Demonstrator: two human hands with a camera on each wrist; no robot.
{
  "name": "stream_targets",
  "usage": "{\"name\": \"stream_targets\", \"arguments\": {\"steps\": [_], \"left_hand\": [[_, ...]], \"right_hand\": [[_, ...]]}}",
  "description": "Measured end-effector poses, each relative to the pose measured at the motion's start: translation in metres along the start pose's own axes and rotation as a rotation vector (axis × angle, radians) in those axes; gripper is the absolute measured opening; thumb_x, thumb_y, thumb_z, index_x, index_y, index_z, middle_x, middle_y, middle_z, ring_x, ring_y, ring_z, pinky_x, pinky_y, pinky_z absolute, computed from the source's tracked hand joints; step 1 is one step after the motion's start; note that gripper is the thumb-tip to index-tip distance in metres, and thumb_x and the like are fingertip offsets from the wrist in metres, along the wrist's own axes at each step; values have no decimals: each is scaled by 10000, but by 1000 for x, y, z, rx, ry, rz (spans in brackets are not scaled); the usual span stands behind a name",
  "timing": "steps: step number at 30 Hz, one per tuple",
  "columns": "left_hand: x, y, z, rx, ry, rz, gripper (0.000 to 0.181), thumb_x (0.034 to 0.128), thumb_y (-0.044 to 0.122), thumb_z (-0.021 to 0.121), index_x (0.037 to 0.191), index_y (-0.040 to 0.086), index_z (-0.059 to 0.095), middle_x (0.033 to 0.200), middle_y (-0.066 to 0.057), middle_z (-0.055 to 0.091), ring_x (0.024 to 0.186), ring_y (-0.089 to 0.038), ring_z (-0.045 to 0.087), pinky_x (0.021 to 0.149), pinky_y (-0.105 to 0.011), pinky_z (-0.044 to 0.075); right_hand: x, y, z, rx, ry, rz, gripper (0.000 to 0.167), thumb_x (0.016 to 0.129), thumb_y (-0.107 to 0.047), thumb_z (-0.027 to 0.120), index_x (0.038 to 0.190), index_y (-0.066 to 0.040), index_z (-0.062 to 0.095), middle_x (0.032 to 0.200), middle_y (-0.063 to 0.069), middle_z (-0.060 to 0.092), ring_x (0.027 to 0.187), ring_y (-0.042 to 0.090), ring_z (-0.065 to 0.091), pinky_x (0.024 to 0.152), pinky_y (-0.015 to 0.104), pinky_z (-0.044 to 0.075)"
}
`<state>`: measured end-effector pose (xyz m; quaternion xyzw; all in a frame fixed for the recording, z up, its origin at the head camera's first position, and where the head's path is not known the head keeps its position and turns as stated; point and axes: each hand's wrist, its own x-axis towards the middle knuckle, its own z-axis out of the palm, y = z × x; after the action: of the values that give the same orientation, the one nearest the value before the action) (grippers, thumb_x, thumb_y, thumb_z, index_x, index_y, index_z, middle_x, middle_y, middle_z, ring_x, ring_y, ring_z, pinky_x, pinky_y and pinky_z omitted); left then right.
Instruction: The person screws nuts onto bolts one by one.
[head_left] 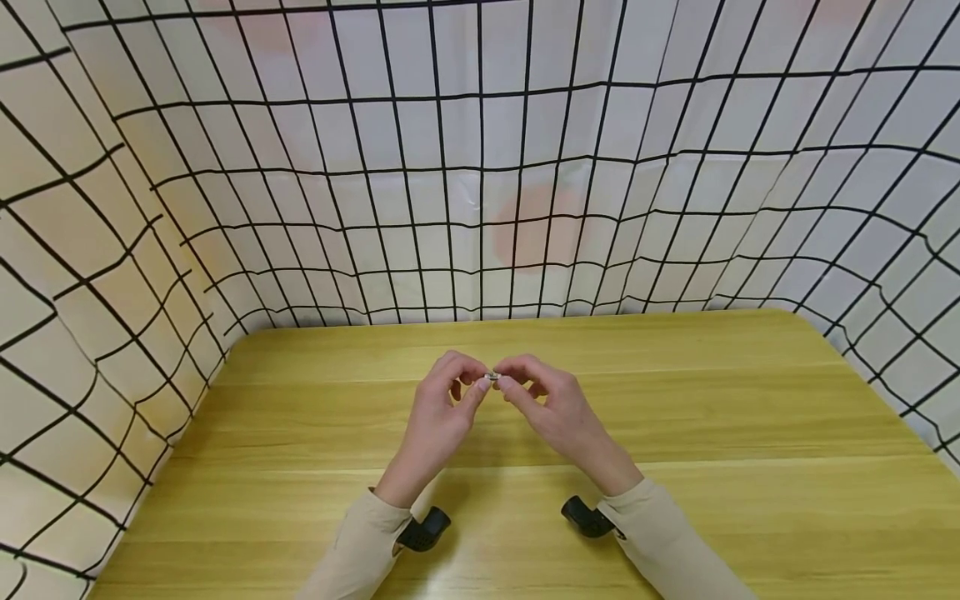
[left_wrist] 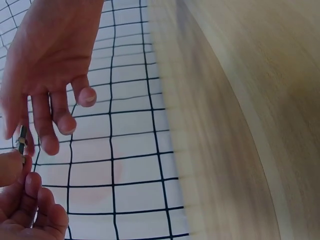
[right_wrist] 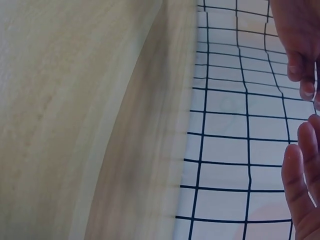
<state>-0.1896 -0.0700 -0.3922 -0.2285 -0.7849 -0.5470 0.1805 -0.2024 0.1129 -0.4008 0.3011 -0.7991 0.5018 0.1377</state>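
Above the table, the left hand (head_left: 441,408) and the right hand (head_left: 558,408) meet fingertip to fingertip around a small metal piece (head_left: 492,376). In the left wrist view the metal piece (left_wrist: 22,140) looks slim and dark, with a shiny lighter band; its exact kind is too small to tell. The left thumb and index finger pinch one end, at the lower left there. The right hand (left_wrist: 55,60) comes from above and holds the other end between thumb and index, its other fingers loosely spread. Fingers of both hands show at the right wrist view's edge, where the piece is out of frame.
A wooden table (head_left: 300,467) with yellowish planks spreads under both arms. White sheeting with a black grid (head_left: 405,200) rises behind it and at both sides. Black wrist mounts (head_left: 425,529) sit at the beige sleeve cuffs (head_left: 660,525).
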Motion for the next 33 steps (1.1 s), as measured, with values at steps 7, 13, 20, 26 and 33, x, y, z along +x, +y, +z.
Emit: {"name": "stream_targets", "arguments": {"steps": [7, 13, 20, 26, 33], "left_hand": [[0, 0, 0, 25, 16, -8, 16, 941, 49, 657, 944, 64, 653, 904, 20, 566, 857, -157, 499, 684, -430, 422], [1, 0, 0, 32, 12, -12, 4, 943, 62, 659, 945, 66, 660, 907, 26, 569, 856, -153, 503, 688, -394, 418], [0, 2, 1, 14, 9, -21, 46, 929, 33, 669, 941, 77, 665, 904, 25, 573, 851, -159, 504, 691, -431, 412], [-1, 2, 1, 21, 1, -8, 49, 923, 47, 680, 938, 90, 662, 909, 40, 568, 850, -146, 501, 685, -403, 416], [-1, 1, 2, 17, -14, 1, 40, 946, 89, 657, 955, 50, 664, 920, 27, 562, 857, -163, 496, 691, -407, 414]], "right_hand": [[2, 2, 1, -18, 14, -79, 248, 919, -68, 695, 1146, -136, 621, 1065, -62, 636, 856, 121, 616, 648, 290, 523], [3, 1, 0, -35, 33, -120, 263, 883, 3, 713, 1102, -122, 638, 1043, -12, 645, 862, 136, 618, 631, 299, 514], [4, -10, 0, -49, 53, -135, 235, 851, 94, 702, 1033, -40, 637, 981, 59, 648, 842, 183, 612, 611, 327, 503], [3, -8, 1, -34, 37, -62, 75, 935, -2, 644, 980, -62, 651, 903, 3, 645, 822, 132, 587, 638, 329, 494], [1, -11, 2, -10, 23, 18, 97, 955, -32, 628, 1022, -89, 671, 931, -19, 657, 838, 142, 596, 672, 359, 501]]}}
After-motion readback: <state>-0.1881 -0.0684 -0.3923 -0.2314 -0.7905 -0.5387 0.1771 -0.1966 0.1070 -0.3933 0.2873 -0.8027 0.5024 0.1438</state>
